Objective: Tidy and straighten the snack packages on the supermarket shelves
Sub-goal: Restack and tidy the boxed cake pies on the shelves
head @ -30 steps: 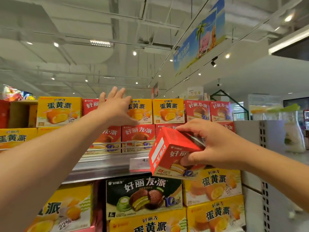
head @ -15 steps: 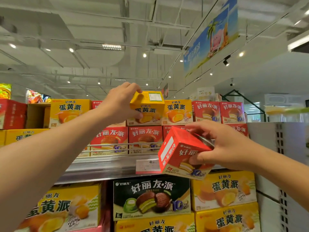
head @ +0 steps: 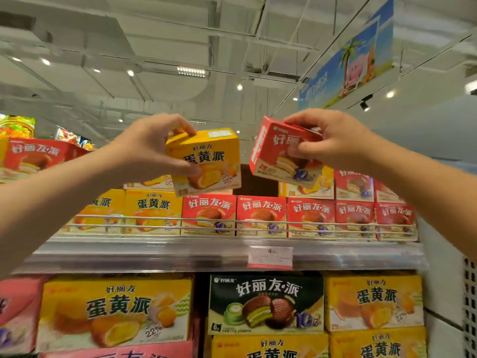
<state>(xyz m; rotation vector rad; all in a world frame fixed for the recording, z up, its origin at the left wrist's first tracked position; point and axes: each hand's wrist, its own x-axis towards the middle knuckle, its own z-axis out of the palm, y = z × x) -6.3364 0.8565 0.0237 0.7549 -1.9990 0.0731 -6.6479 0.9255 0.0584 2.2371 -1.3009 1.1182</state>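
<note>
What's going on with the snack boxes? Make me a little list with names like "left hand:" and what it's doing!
left hand: left hand grips a yellow box, lifted above the top shelf, tilted
right hand: right hand grips a red box, also lifted and tilted
gap: dark empty spot in the upper row, between and below the two held boxes
top shelf front row: yellow boxes at left, red boxes at right, behind a wire rail
price tag: on the shelf edge
lower shelf: bigger yellow boxes and one dark green box

Both arms raised, forearms converging; left hand [head: 152, 146] and right hand [head: 333, 140] each with fingers curled, thumb opposed in a grip.
</note>
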